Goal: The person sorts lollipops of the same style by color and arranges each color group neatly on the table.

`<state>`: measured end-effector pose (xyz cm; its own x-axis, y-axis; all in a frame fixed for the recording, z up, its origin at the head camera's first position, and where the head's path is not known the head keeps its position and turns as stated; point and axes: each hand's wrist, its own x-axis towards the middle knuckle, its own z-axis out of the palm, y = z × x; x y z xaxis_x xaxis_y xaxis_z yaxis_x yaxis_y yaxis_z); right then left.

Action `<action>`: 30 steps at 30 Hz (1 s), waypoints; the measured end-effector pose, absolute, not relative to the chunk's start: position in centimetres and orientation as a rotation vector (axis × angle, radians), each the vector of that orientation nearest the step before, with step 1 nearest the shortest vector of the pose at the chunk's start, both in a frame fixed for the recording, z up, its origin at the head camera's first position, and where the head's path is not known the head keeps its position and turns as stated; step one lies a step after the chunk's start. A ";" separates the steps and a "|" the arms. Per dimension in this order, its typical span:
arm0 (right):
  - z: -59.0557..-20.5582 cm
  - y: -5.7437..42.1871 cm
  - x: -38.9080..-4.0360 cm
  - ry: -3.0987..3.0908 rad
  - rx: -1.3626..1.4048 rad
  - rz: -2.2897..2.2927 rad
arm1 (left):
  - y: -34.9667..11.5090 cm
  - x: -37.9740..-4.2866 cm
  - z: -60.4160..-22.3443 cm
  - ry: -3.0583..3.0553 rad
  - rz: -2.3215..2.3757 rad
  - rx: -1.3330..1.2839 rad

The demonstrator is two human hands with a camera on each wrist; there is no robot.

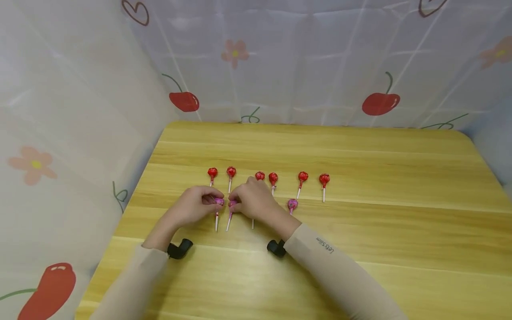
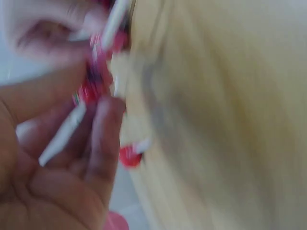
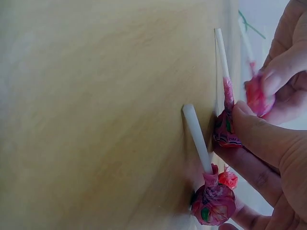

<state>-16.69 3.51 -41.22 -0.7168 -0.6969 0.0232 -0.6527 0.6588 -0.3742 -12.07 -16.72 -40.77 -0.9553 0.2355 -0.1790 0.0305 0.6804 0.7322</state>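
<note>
Wide wooden table, and here's the right hand pinching a pink lollipop, left hand pinching another pink lollipop just beside! Beyond the fingers, six red lollipops look settled; the pink row seems unfinished, these two not yet released.

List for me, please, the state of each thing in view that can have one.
Left hand: pinching a lollipop.
Right hand: pinching another lollipop.
Left-held pink lollipop: wrapped, gripped at its head.
Right-held pink lollipop: wrapped, gripped at its head.
Far-right pink lollipop: wrapped, lying, stick partly hidden.
Six red lollipops: wrapped, lying in a row, one partly hidden.
Curtain: hanging behind the table.
</note>
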 end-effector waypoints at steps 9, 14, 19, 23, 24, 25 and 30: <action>-41.3 3.6 -16.8 2.747 -1.102 -0.554 | -21.4 -12.0 -40.3 2.435 1.239 0.237; -41.1 3.6 -16.8 2.743 -1.104 -0.559 | -22.0 -11.7 -41.0 2.415 1.174 0.214; -41.2 3.6 -16.7 2.745 -1.108 -0.562 | -22.0 -11.7 -41.7 2.450 1.133 0.229; -41.2 3.6 -16.8 2.752 -1.114 -0.549 | -21.9 -11.7 -42.0 2.475 1.124 0.248; -41.2 3.6 -16.8 2.752 -1.116 -0.547 | -21.8 -11.7 -42.1 2.480 1.123 0.251; -41.2 3.6 -16.9 2.751 -1.118 -0.544 | -21.8 -11.7 -42.1 2.482 1.124 0.254; -41.3 3.5 -16.9 2.729 -1.125 -0.549 | -21.8 -11.7 -42.4 2.482 1.137 0.249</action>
